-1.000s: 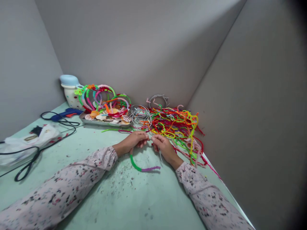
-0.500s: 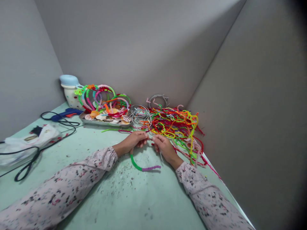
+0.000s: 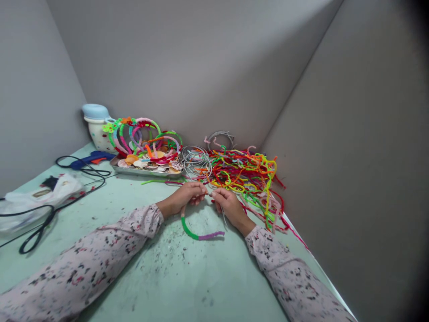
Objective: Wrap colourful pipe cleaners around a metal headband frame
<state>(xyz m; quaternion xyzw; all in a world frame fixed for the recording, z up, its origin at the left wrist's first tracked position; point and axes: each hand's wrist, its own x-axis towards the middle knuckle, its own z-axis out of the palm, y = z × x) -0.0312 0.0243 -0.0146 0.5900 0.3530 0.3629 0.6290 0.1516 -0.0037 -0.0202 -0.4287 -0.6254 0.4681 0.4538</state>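
Observation:
My left hand [image 3: 188,195] is closed on a curved wire wrapped in fuzzy pipe cleaner [image 3: 190,233], pale near the fingers, then green, then purple at its loose tip. The curve hangs below that hand over the table. Close beside it, my right hand [image 3: 229,205] pinches at the wire's other end, where a thin grey wire [image 3: 224,218] runs down under the palm. A short brownish-orange bit shows between the two sets of fingertips, too small to make out well.
Beyond my hands lie a tangled pile of bright pipe cleaners [image 3: 241,172] and coiled grey wire [image 3: 196,163]. A metal tray [image 3: 147,172] holds shells and wrapped hoops. To the left are a blue glue gun [image 3: 89,159], black cable [image 3: 53,214], plastic bag [image 3: 20,203] and lidded jar [image 3: 98,132].
Both hands stay almost in place, with only slight finger movement at the wire. The view has shifted a little.

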